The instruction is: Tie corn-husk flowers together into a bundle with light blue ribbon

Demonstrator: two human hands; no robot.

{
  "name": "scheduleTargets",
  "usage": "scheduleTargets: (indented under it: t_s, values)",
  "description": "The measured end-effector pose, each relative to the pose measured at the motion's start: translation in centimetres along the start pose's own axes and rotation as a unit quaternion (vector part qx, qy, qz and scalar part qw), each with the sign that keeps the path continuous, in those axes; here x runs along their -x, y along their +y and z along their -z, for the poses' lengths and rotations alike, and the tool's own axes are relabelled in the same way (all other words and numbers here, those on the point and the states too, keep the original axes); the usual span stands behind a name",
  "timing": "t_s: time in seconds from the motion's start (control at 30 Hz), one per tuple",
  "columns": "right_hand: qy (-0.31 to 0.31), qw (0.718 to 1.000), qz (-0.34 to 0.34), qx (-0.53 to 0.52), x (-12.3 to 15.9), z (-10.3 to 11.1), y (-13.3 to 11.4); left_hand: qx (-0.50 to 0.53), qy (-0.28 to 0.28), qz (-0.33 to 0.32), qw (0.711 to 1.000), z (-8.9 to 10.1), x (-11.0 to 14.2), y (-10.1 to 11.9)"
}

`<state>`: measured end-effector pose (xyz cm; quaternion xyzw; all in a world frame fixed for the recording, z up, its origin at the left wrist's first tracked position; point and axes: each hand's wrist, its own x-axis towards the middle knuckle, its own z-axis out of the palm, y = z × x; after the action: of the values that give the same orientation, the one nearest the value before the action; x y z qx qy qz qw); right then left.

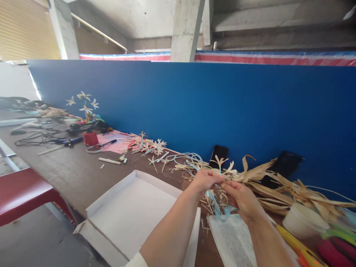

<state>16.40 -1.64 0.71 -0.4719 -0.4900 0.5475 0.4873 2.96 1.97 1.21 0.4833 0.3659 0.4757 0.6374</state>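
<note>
Pinching the near-upright blue stem (220, 171) beneath a pale star-shaped flower (219, 162), left hand (205, 181) and right hand (245, 198) meet, equally near, blue ribbon (215, 205) hanging below.

A whitish sleeve (137, 260) edges the left arm (172, 226); left hand (204, 181) and right hand (244, 198) are bare.

The printed sheet (231, 237) bears lines too small to read.
</note>
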Motion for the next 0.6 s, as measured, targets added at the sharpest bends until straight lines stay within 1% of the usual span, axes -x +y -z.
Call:
scheduleTargets:
  t_s: [0.1, 0.2, 0.4, 0.6]
  values:
    - [0.010, 1.000, -0.004, -0.008, 0.18, -0.09, -0.25, 0.038, -0.013, 0.007, 0.999, 0.13, -0.10, 0.00]
    - [-0.002, 1.000, -0.013, -0.018, 0.38, -0.17, -0.58, 0.065, -0.041, 0.008, 0.997, 0.27, -0.01, 0.10]
    - [-0.006, 1.000, -0.021, -0.020, 0.65, -0.19, -0.85, 0.068, -0.092, 0.000, 0.993, 0.52, 0.16, 0.23]
    - [-0.037, 0.999, -0.022, -0.033, 0.98, -0.18, -0.98, 0.053, -0.135, 0.003, 0.989, 0.92, 0.18, 0.43]
